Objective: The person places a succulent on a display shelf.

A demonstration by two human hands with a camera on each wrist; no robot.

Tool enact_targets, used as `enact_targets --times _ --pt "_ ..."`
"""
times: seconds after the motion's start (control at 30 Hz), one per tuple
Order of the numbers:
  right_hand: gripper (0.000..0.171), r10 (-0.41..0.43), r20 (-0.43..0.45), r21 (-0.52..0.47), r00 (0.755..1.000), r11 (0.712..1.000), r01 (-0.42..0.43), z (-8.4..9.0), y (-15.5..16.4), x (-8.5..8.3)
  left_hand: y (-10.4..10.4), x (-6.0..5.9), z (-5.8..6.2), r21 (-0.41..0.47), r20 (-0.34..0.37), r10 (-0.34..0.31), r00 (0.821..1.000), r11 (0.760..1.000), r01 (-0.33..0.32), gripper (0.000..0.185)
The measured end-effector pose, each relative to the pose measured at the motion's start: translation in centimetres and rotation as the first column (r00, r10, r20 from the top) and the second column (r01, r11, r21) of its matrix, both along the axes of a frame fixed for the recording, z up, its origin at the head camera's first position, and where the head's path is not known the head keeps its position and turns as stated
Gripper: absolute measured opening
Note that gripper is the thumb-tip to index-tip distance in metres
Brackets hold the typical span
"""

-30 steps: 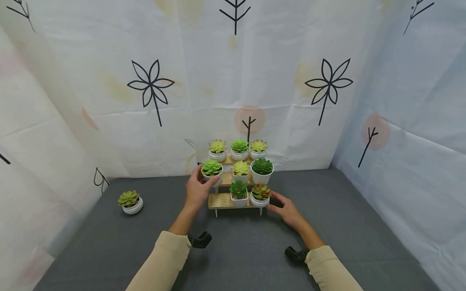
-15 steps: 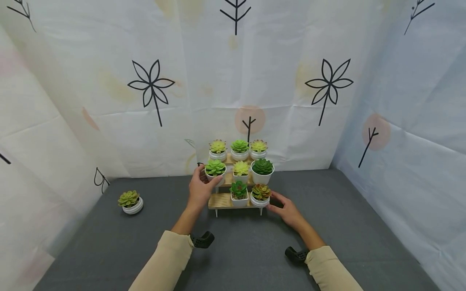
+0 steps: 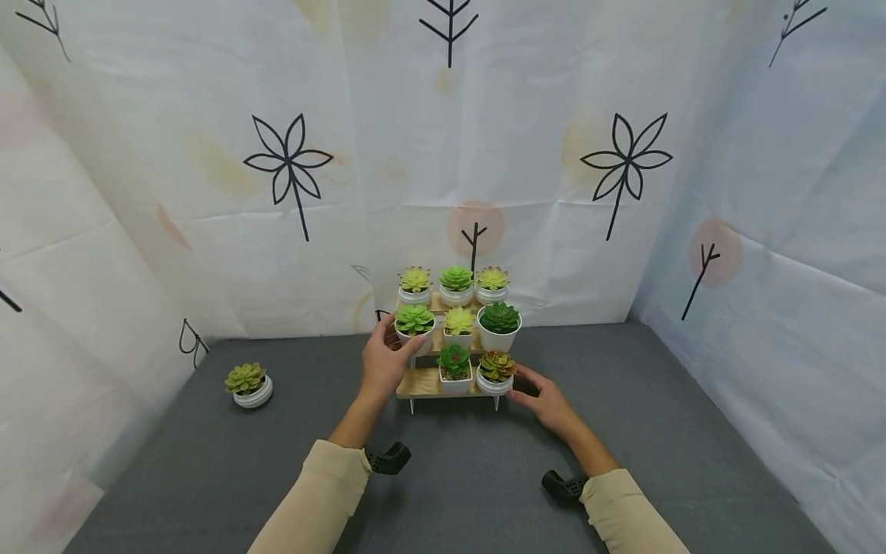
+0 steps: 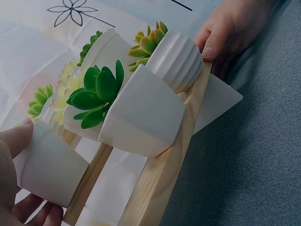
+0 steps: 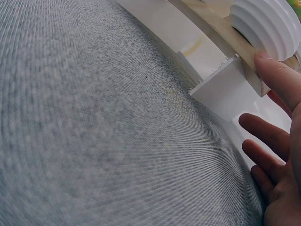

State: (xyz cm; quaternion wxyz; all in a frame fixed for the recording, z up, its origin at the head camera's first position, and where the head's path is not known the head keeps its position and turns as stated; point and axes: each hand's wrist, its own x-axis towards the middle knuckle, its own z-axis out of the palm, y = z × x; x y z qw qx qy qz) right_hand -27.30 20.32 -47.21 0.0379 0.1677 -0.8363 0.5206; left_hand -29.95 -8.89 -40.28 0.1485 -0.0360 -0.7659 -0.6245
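My left hand (image 3: 383,363) holds a white round pot with a light-green artificial succulent (image 3: 414,319), thumb in front and fingers round its far side. In the left wrist view this white pot (image 4: 49,165) is at the left end of the middle board, its base at or just over the wood. The three-step wooden plant stand (image 3: 418,382) has white legs. My right hand (image 3: 547,402) pinches the right end of its lowest board, thumb on the edge beside a ridged pot with a brownish succulent (image 3: 495,372). A square pot with a green succulent (image 3: 454,371) stands left of that.
A yellow-green succulent (image 3: 457,323) and a dark-green one (image 3: 499,323) stand on the middle board. Three potted succulents (image 3: 456,285) line the top. Another potted succulent (image 3: 249,385) stands on the grey cloth (image 3: 457,492) at the left. Printed fabric walls (image 3: 540,254) enclose the table.
My left hand has moved the light-green succulent a little to the right, over the middle board and closer to the yellow-green one. The right hand has stayed at the board's end.
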Motion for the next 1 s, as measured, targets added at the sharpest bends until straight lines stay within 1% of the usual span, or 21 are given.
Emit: enact_targets --times 0.13,0.3,0.43,0.5,0.63,0.77,0.87,0.93,1.0 --pt "0.054 0.009 -0.003 0.010 1.000 1.000 -0.009 1.7 -0.4 1.0 0.0 0.0 -0.1 0.014 -0.018 -0.002 1.000 1.000 0.002 0.070" --pt "0.055 0.006 0.012 0.008 1.000 1.000 -0.006 2.0 -0.6 1.2 0.0 0.0 -0.2 0.011 -0.028 0.010 1.000 1.000 -0.009 0.071" --pt "0.055 0.015 0.008 -0.003 1.000 1.000 -0.015 1.8 -0.6 1.1 0.0 0.2 -0.5 0.019 -0.032 0.020 0.999 1.000 -0.020 0.070" --pt "0.055 0.020 0.006 -0.010 1.000 1.000 -0.020 1.7 -0.5 1.1 -0.1 0.3 -0.6 0.028 -0.045 0.023 0.999 0.999 -0.022 0.069" --pt "0.054 0.022 0.001 0.006 1.000 1.000 -0.022 1.8 -0.5 1.0 -0.4 0.5 -1.1 0.048 -0.103 0.026 0.994 0.999 -0.021 0.065" --pt "0.055 0.006 -0.019 0.001 1.000 1.000 -0.006 -0.2 0.1 -0.2 -0.8 0.8 -1.6 0.068 -0.144 0.042 0.989 0.997 -0.033 0.061" --pt "0.056 -0.006 -0.026 0.002 1.000 1.000 0.007 -1.8 0.5 -1.1 -1.2 1.0 -2.1 0.089 -0.141 0.068 0.988 0.994 -0.055 0.057" --pt "0.056 -0.009 -0.025 0.009 1.000 1.000 0.009 -1.6 0.4 -1.0 -1.5 1.1 -2.4 0.097 -0.143 0.084 0.986 0.993 -0.070 0.053" --pt "0.055 -0.002 -0.029 0.021 1.000 1.000 0.002 -0.7 0.1 -0.4 -1.9 1.1 -2.8 0.079 -0.147 0.104 0.984 0.992 -0.093 0.048"
